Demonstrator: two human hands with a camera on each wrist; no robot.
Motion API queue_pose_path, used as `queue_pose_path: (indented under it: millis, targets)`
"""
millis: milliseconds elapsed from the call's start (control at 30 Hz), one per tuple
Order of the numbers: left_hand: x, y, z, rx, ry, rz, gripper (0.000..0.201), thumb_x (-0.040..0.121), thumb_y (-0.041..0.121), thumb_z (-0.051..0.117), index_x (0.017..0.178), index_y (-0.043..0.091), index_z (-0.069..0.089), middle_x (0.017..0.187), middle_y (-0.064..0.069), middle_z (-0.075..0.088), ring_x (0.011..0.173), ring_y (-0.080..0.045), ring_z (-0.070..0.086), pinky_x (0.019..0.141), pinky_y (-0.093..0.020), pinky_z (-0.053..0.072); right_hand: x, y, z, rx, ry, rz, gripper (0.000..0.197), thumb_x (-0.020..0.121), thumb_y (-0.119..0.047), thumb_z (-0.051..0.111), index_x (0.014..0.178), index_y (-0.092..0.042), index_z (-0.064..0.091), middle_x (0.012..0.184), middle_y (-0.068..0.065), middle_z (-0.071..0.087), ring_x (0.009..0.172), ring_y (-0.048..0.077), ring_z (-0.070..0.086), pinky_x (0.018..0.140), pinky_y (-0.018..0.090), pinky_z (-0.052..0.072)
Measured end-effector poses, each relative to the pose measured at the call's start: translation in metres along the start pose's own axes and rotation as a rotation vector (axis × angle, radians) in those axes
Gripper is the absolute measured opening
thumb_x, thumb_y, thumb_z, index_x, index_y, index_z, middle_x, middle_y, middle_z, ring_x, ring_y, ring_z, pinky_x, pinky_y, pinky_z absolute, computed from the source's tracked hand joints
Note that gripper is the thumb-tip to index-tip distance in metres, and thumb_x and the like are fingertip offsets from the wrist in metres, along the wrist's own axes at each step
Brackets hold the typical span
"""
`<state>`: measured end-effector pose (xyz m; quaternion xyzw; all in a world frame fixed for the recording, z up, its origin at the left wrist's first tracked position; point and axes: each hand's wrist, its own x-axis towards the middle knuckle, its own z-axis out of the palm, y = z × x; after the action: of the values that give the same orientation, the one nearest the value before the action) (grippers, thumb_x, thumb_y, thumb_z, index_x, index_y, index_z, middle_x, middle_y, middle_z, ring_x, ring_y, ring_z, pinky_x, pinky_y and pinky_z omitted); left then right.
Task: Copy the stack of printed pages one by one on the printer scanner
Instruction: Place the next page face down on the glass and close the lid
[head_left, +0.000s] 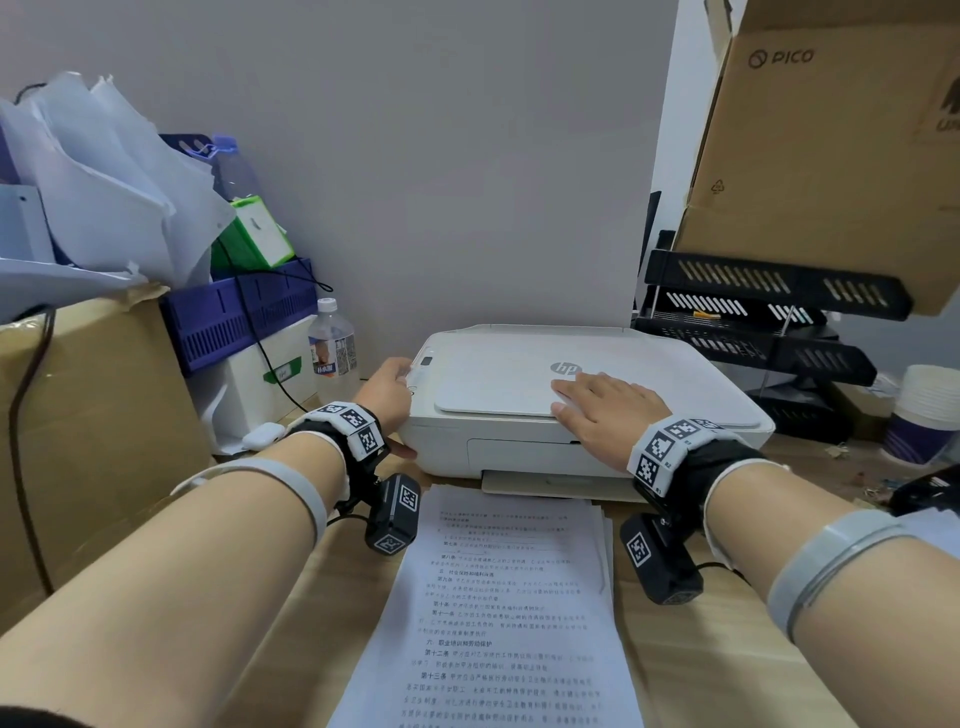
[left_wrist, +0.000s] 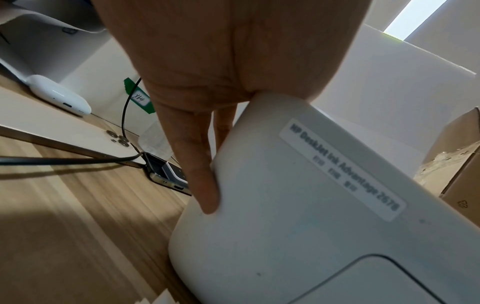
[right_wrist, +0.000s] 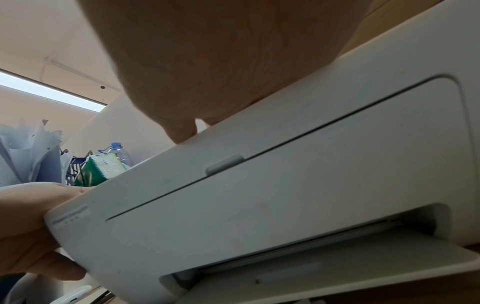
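Printer (head_left: 582, 400) sits on wooden desk (head_left: 291, 623), scanner lid (head_left: 498, 379) shut. Stack of printed pages (head_left: 498, 608) lies just in front of printer. Left hand (head_left: 387, 392) grips printer's front-left corner, thumb below. Right hand (head_left: 605, 405) flat on lid, fingers straight, slightly spread.

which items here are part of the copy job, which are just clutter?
Job: printer, lid shut; stack of printed pages; left hand at its corner; right hand flat on lid.
Clutter: water bottle, Pico box, black trays, paper cups.
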<state>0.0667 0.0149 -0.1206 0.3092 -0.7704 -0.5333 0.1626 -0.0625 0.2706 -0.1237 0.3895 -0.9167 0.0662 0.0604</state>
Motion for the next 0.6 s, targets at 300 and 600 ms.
queue_pose_path:
  millis: [300,600]
  targets:
    - [0.0032,-0.0018,-0.001,-0.022,0.011,-0.025,0.038,0.101,0.022,0.041,0.139,0.023,0.046,0.134,-0.011,0.049,0.117,-0.044,0.05,0.063,-0.065,0.056,0.0014,0.0015,0.0021,-0.005,0.006,-0.007,0.057,0.099,-0.059,0.015,0.152,-0.041,0.024,0.163,-0.005,0.023,0.15,0.017,0.018,0.121,0.047,0.014]
    - [0.0063,-0.0044,-0.0007,-0.029,0.013,-0.044,0.037,0.102,0.024,0.039,0.139,0.025,0.046,0.133,-0.011,0.049,0.116,-0.044,0.051,0.062,-0.064,0.056,0.0012,0.0031,0.0025,-0.011,0.006,-0.012,0.058,0.098,-0.06,0.013,0.152,-0.04,0.023,0.163,-0.005,0.023,0.15,0.017,0.018,0.121,0.047,0.015]
